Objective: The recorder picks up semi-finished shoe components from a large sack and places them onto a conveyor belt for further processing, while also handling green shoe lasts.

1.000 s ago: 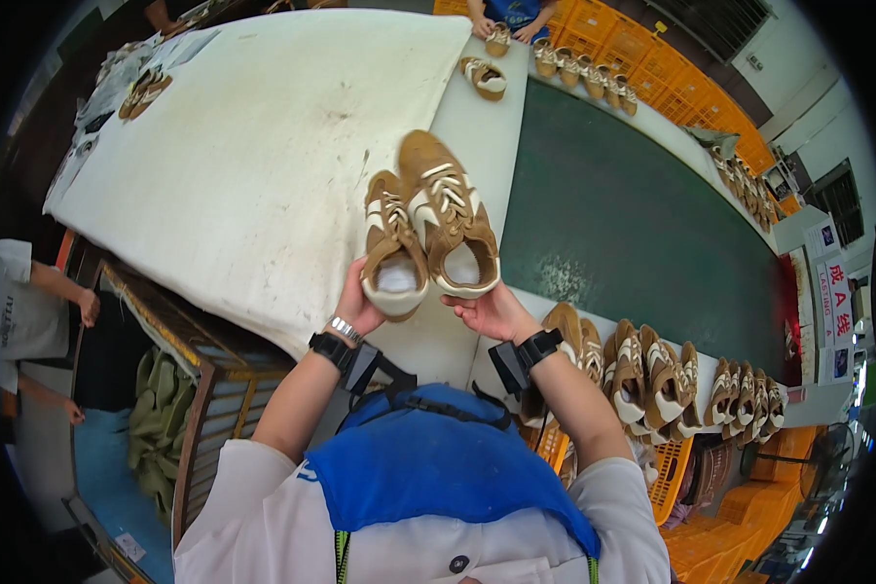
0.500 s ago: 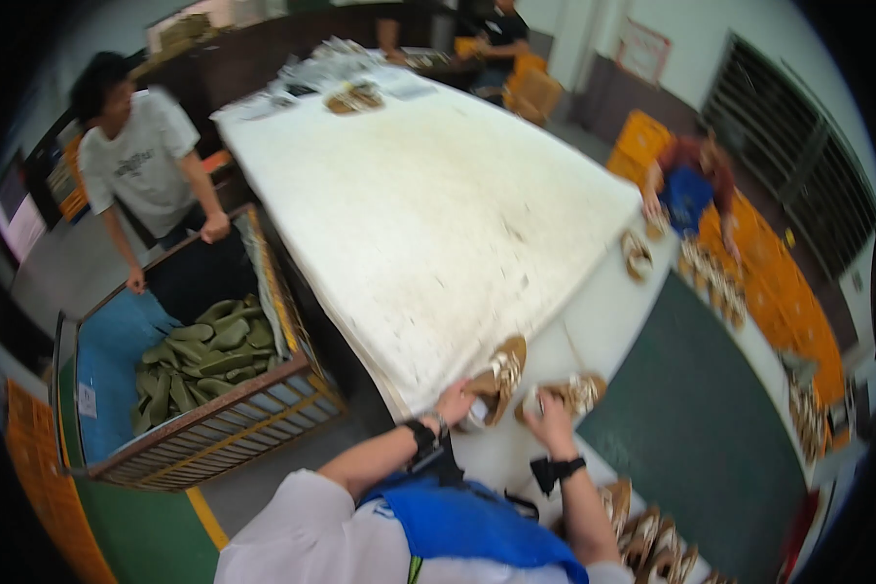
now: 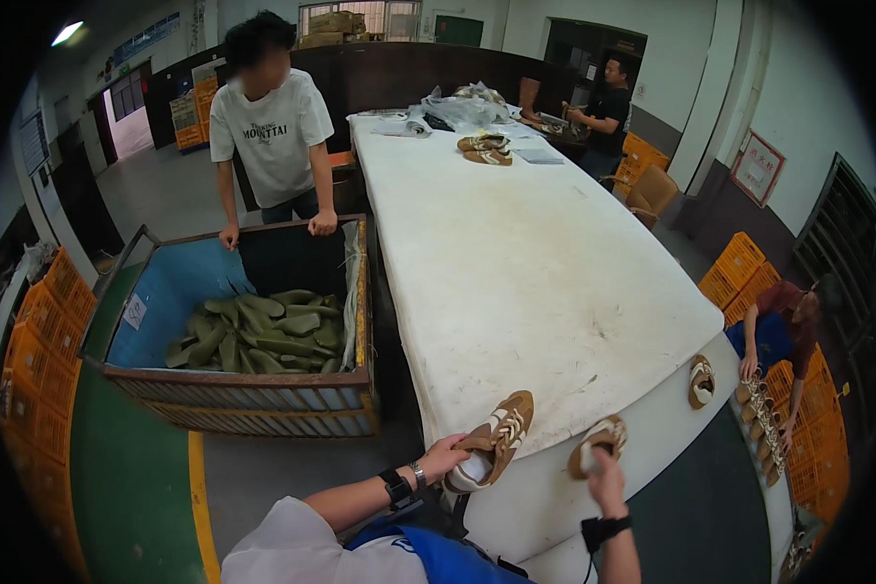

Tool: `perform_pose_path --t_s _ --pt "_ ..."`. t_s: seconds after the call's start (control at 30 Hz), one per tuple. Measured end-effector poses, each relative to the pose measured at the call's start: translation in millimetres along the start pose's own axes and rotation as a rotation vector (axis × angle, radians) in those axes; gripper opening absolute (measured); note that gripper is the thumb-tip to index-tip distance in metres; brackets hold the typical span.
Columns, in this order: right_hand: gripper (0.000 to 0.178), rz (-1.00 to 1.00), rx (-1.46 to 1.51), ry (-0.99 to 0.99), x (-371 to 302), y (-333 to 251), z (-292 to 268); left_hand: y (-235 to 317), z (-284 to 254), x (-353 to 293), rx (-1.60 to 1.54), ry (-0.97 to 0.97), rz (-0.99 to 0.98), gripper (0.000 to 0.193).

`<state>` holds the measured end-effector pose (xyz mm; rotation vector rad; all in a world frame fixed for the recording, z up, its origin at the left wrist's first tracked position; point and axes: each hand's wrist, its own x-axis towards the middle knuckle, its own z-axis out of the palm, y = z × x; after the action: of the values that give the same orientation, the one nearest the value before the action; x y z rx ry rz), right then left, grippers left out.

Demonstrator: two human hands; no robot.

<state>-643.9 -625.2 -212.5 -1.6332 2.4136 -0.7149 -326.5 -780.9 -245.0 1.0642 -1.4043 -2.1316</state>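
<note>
My left hand (image 3: 443, 457) is closed on the heel side of a brown-and-tan sneaker (image 3: 511, 426) with pale laces. White stuffing shows in the sneaker's opening, and its toe points up and away over the table's near edge. To its right is a matching sneaker (image 3: 605, 430), tilted, with its toe to the upper right. At that one's opening is my right hand (image 3: 608, 484), blurred by motion, its fingers apparently gripping the rim. Both sneakers are over the near end of the white-covered table (image 3: 545, 263).
A framed cart (image 3: 243, 389) of olive-green shoe-shaped pieces stands at left, a person (image 3: 273, 136) holding its edge. Another sneaker (image 3: 701, 382) sits at the table's right edge. A person (image 3: 788, 331) handles a row of shoes (image 3: 761, 428); orange crates (image 3: 735, 273) stack behind.
The view has tilted up and swung right. My right hand and its sneaker have shifted away from the left one, and that sneaker has turned. My left hand keeps its hold.
</note>
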Motion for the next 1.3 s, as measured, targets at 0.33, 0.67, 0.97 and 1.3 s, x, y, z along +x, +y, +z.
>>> perform_pose_path --t_s 0.33,0.67,0.97,1.3 --pt "0.035 -0.092 0.284 -0.187 2 -104 -46 -10 52 11 0.029 -0.145 -0.021 0.053" --pt "0.035 0.366 0.134 0.15 -192 -148 -81 8 173 -20 0.299 -0.886 0.001 0.058" --pt "0.032 0.873 0.258 0.766 -336 -138 -199 -22 189 -14 0.77 -1.281 0.142 0.041" --pt "0.028 0.807 0.14 1.111 -409 -159 -229 -87 274 -73 1.464 -1.741 0.356 0.093"
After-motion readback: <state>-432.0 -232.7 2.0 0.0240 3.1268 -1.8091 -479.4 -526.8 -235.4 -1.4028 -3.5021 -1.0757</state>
